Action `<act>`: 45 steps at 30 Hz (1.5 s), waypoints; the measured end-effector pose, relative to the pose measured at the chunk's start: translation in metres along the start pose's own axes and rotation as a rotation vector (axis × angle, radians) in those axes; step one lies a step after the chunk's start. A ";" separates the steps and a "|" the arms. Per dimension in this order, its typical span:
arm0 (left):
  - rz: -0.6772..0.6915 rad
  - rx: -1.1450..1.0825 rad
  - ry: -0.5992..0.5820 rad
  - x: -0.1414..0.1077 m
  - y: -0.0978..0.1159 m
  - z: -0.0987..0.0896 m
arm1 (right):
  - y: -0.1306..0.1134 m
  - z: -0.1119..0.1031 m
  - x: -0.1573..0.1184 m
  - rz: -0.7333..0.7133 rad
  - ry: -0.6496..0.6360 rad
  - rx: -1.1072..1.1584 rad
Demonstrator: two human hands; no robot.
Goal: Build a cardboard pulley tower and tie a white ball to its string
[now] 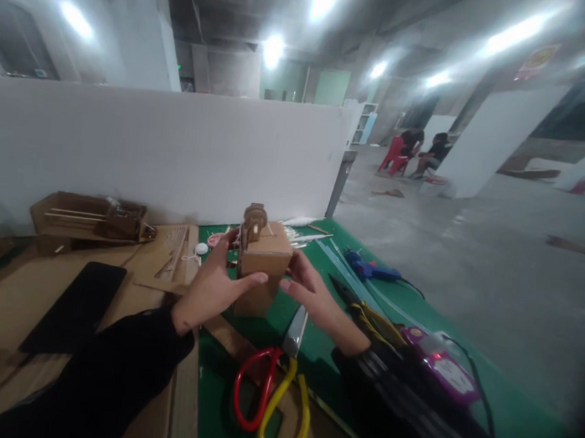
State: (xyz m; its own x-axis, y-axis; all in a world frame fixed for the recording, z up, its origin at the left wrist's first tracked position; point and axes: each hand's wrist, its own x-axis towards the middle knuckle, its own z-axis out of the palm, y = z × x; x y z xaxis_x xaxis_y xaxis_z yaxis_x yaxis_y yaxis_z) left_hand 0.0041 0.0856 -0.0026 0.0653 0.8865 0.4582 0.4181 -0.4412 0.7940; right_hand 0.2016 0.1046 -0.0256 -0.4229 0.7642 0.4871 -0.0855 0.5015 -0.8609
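While the cardboard box (266,264) sits at twelve o'clock from the red-and-yellow-handled scissors (290,352), the left hand (215,282) clasps its nine-o'clock side – thumb across the front – and the right hand (312,290) grips it at three o'clock.

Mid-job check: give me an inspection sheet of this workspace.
Surface: green tabletop, with flat cardboard over its left part.
Job's things: cardboard box, a round brown piece at its top.
Clutter: scissors on the near side of the box; pliers and blue glue gun to the right; black flat object on the left.
Hands: left hand grips the box; right hand at its right side, firmness unclear.
Cables: dark cord by the purple power strip.
Surroundings: white partition behind; people in the background.
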 end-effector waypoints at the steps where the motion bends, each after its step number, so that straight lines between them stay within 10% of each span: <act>1: 0.020 0.039 -0.003 -0.002 0.002 0.002 | -0.004 0.003 0.000 0.023 0.028 0.080; 14: -0.114 -0.053 -0.404 -0.007 -0.034 -0.004 | -0.008 -0.023 0.016 0.078 0.397 0.379; 32: -0.094 0.316 -0.505 -0.016 -0.065 0.000 | -0.021 -0.063 0.015 0.055 0.531 0.607; 45: 0.094 0.913 -0.451 -0.068 -0.067 -0.026 | 0.024 -0.060 0.031 0.047 0.544 0.477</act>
State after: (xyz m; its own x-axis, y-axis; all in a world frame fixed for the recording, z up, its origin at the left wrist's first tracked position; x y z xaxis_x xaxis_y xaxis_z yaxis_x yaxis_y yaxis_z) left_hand -0.0519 0.0512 -0.0771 0.3891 0.9071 0.1603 0.9124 -0.4035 0.0686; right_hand 0.2406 0.1650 -0.0225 0.0621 0.9364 0.3454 -0.5149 0.3265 -0.7927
